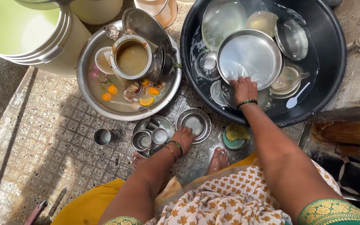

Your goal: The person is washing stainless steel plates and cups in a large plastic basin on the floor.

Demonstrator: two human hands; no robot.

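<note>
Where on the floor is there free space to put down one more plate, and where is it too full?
Bare tiled floor lies left of the small steel cup, below the white buckets. It is crowded between the steel basin of scraps and the black tub, where the left hand touches a small plate. The right hand grips a large plate in the tub.

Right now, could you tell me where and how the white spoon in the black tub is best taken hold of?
Take the white spoon by its slim handle, the upper right end, coming from above. It seems to lie flat in the water of the black tub, bowl end nearest the rim, and the handle looks clear of the steel dishes beside it.
</note>
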